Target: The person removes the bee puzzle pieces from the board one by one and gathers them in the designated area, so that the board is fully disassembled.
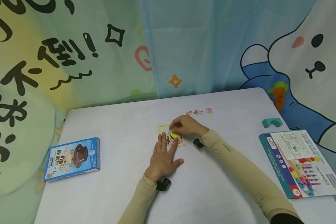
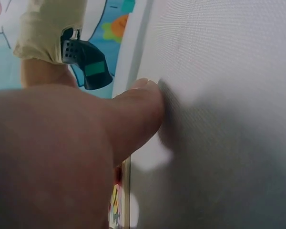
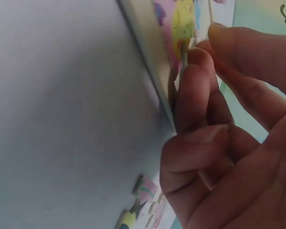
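A small wooden jigsaw puzzle (image 1: 180, 142) with a yellow and black figure on pink lies in a pale frame on the white table. My left hand (image 1: 163, 161) lies flat, fingers straight, fingertips on the puzzle's near left edge and thumb spread to the side. Over the puzzle's far right part, my right hand (image 1: 189, 125) has its fingers curled. In the right wrist view its fingertips hold a tilted puzzle piece (image 3: 183, 56) whose thin edge shows against the board. The fingers hide part of that piece.
Several loose pink puzzle pieces (image 1: 198, 112) lie behind the puzzle. A blue box (image 1: 72, 158) rests at the left. On the right are a large white and teal box (image 1: 302, 161) and a teal arch block (image 1: 272, 122). Printed curtains (image 1: 184, 46) hang behind the table.
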`<state>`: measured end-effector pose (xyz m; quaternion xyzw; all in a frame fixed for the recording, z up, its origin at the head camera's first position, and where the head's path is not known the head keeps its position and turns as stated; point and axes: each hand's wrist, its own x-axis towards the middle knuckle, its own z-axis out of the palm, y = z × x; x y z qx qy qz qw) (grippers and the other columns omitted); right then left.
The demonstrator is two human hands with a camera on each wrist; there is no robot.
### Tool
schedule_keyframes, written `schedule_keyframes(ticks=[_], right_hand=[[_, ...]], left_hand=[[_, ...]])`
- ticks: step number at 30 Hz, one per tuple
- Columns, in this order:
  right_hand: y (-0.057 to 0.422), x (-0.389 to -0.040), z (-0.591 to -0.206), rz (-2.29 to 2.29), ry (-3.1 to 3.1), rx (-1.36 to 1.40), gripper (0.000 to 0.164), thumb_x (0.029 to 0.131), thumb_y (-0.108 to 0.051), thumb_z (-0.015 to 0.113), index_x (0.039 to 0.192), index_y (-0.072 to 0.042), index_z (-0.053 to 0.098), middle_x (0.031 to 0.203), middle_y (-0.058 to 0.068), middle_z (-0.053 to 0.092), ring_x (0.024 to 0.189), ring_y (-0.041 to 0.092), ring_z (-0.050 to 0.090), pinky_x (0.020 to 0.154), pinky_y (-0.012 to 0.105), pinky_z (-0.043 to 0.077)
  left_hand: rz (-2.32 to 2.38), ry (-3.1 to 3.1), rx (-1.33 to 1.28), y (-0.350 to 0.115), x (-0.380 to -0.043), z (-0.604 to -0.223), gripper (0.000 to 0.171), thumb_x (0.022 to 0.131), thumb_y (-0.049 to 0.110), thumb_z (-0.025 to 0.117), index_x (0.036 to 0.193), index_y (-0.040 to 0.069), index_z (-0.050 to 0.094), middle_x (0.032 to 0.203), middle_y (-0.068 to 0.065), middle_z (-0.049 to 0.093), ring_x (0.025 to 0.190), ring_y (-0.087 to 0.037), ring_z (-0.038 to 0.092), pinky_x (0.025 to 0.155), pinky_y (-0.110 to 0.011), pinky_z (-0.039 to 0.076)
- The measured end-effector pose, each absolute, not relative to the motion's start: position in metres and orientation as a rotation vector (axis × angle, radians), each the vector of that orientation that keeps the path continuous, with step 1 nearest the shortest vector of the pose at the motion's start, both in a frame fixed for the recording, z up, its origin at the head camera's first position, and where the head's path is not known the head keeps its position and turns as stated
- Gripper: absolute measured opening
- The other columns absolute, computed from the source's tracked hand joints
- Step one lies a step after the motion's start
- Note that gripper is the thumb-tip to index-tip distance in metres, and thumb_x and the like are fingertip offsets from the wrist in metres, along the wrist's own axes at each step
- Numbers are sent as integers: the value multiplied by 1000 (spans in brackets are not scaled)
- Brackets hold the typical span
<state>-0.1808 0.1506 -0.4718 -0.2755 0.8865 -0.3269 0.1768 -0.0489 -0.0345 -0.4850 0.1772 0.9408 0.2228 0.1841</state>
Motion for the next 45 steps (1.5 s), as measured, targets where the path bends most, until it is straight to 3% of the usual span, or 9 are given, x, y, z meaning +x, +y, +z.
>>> schedule_keyframes(ticks=[4,12,25,35,45], right_hand=[[149,-181,-470,-917,2493,-785,10,99,-13,73,105,-9,80,86,2,73,76,10,60,77,29,50],[150,-187,-474,-947,2427,-720,8,98,-13,74,104,-10,78,91,1,74,81,11,63,79,29,51],[153,-187,-476,-1053,2417,-680,7,94,-14,80,100,-12,78,90,2,74,77,12,61,74,28,49],[154,-186,-473,-1070,2389,-716,24,87,-6,85,110,-7,79,92,4,76,73,11,63,69,26,51],[151,-182,-472,-993,2459,-741,22,89,-7,85,110,-9,80,94,2,78,78,10,67,75,28,54]], left_hand=[[630,2666,502,-35,-47,-482,84,102,52,65,170,17,28,175,-29,-8,164,-46,-7,131,-61,14],[616,2655,499,-34,-47,-482,86,102,52,65,170,18,25,175,-30,-12,164,-46,-9,131,-61,12],[591,2647,482,-35,-47,-480,87,102,54,64,171,20,24,176,-27,-11,165,-43,-10,132,-60,11],[576,2640,498,-35,-47,-479,85,103,55,62,171,20,25,176,-27,-12,165,-43,-10,132,-59,10],[581,2657,512,-36,-48,-480,84,102,54,63,170,18,28,176,-28,-9,165,-44,-8,132,-59,11]])
